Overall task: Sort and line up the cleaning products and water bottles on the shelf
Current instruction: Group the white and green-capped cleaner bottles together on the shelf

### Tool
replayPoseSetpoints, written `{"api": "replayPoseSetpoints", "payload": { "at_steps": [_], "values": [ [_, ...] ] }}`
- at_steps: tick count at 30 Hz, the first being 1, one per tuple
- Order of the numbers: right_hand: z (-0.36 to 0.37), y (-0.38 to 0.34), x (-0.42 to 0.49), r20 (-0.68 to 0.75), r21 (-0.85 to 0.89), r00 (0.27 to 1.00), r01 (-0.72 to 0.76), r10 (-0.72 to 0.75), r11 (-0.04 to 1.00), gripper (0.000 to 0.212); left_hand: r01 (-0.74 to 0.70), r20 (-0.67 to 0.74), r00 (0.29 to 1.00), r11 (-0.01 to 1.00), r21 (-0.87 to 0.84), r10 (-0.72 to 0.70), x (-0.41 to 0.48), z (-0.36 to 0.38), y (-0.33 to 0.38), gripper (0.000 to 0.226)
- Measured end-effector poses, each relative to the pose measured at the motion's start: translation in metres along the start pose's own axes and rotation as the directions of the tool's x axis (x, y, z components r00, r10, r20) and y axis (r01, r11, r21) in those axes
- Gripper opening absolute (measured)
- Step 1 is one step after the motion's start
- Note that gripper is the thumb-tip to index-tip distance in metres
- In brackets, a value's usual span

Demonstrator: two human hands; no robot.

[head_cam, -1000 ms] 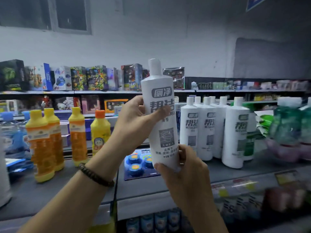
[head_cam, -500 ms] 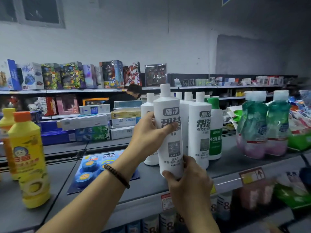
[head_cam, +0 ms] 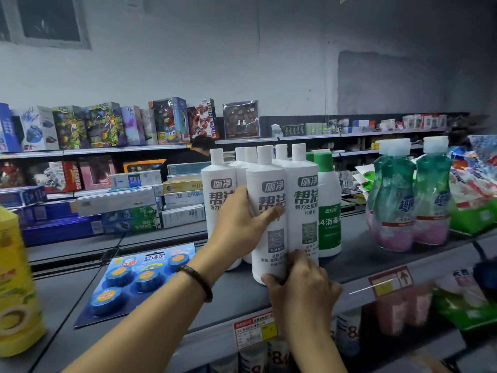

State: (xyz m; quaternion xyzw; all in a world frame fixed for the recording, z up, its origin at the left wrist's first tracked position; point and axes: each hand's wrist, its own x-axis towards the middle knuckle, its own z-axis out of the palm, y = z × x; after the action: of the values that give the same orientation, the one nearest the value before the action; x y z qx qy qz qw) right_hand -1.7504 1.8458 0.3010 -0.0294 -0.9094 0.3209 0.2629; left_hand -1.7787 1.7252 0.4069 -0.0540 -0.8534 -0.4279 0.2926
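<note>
I hold a tall white cleaner bottle [head_cam: 269, 184] upright with both hands, its base at the grey shelf [head_cam: 242, 294]. My left hand [head_cam: 239, 224] wraps round its middle, thumb across the label. My right hand [head_cam: 301, 281] grips its bottom from below and the right. The bottle stands at the front of a group of matching white bottles [head_cam: 302, 200], touching the one on its right. A green-labelled white bottle [head_cam: 329, 211] stands just right of the group.
Two green and pink pouch bottles [head_cam: 408, 200] stand further right, bagged goods beyond them. A blue card of toilet blocks [head_cam: 139, 275] lies flat to the left, and a yellow bottle [head_cam: 16, 292] is at the far left. A person [head_cam: 200, 152] is behind the shelf.
Both hands have carried the white bottle to the right and down, from held in the air to the shelf beside the other white bottles. My view has swung right with it.
</note>
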Motion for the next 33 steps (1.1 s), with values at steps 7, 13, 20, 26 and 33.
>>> {"api": "replayPoseSetpoints", "payload": {
  "at_steps": [7, 13, 20, 26, 33],
  "values": [
    [-0.003, 0.0, 0.001, 0.006, -0.031, 1.0, 0.03, -0.03, 0.999, 0.059, 0.023, 0.095, 0.995, 0.987, 0.161, -0.039, -0.009, -0.002, -0.004, 0.066],
    [-0.006, -0.003, 0.002, 0.019, -0.05, 0.999, 0.048, -0.047, 0.998, 0.058, 0.043, 0.085, 0.995, 0.992, 0.118, -0.054, -0.012, -0.004, -0.003, 0.06],
    [-0.017, -0.007, -0.01, 0.066, 0.059, 0.994, 0.079, -0.083, 0.995, 0.039, 0.036, 0.067, 0.997, 0.989, 0.145, -0.046, -0.018, -0.002, -0.008, 0.057],
    [-0.019, -0.032, -0.036, 0.069, 0.235, 0.973, 0.2, -0.222, 0.951, 0.021, -0.039, 0.0, 0.999, 0.907, 0.419, 0.043, -0.059, -0.048, -0.022, 0.029],
    [0.003, -0.111, -0.089, 0.211, 0.316, 0.856, 0.398, -0.473, 0.861, 0.017, 0.115, -0.113, 0.993, 0.627, 0.77, -0.043, -0.148, -0.157, -0.057, 0.027]
  ]
}}
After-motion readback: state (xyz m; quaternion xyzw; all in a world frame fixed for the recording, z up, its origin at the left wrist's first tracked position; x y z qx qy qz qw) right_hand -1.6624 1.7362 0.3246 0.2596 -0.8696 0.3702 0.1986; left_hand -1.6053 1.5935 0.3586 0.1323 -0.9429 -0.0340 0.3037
